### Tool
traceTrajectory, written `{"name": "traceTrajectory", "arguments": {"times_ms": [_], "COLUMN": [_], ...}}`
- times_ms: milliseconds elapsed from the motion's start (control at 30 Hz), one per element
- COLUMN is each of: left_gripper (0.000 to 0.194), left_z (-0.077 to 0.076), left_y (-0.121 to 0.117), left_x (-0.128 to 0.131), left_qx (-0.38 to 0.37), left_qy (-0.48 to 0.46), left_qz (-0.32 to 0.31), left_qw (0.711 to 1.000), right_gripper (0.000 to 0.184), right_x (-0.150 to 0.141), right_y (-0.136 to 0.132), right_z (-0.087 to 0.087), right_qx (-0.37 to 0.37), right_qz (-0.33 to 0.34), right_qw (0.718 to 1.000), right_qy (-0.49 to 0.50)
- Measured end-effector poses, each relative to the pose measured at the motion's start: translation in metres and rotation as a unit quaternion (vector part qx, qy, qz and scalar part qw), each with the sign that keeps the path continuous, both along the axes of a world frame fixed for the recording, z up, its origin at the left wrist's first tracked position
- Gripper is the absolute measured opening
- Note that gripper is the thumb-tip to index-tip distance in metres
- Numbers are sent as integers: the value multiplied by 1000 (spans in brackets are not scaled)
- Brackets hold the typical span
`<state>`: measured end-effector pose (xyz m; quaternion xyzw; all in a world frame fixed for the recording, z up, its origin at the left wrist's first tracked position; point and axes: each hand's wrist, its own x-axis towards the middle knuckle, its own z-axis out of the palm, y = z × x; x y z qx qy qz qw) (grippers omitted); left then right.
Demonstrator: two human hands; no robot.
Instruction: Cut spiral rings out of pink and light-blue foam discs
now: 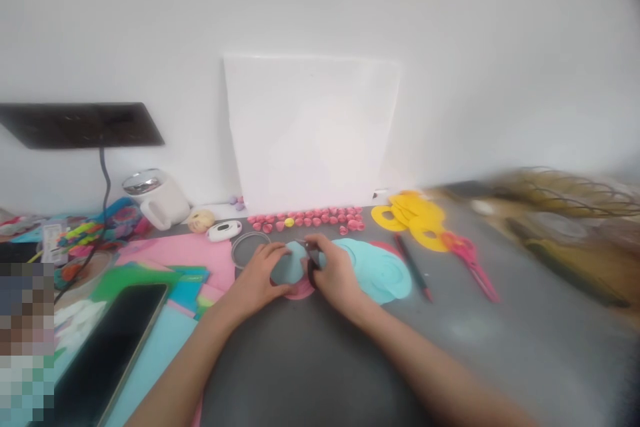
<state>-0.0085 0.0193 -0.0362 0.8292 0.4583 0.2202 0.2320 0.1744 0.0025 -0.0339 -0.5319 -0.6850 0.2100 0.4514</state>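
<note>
Right hand (pixel 333 273): fingers wrapped around dark-handled scissors (pixel 313 272), right beside the disc
Left hand (pixel 261 279): thumb and fingers curved wide around the blue paper disc's (pixel 290 264) 9 o'clock side, can't tell if it's pinched
Under the disc: pink paper (pixel 301 291) peeking out at 6
3 o'clock: overlapping turquoise circles (pixel 385 273), partly blocked by the right hand, then a pencil (pixel 414 268) and pink scissors (pixel 474 263)
2 o'clock: yellow rings (pixel 431 238)
12 o'clock: little pink curls (pixel 327 217), white board (pixel 313 133) behind
8 o'clock: phone (pixel 113 347), kinda hogging that side
</note>
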Motion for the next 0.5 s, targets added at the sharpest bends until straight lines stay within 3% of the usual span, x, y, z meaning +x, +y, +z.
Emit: {"name": "traceTrajectory", "arguments": {"times_ms": [167,300,500], "left_gripper": [44,47,22], "left_z": [3,6,10], "left_y": [-1,-4,-4], "left_x": [-1,1,0], "left_qx": [8,31,46], "left_qy": [5,18,24], "left_qz": [-4,-13,-14], "left_qw": [1000,999,999], "right_gripper": [25,23,28], "right_x": [1,1,1], "right_y": [0,2,3], "right_z": [3,5,10], "right_qx": [-63,-114,-151], "right_qz": [16,47,23], "right_qw": [993,965,941], "right_qy": [101,232,301]}}
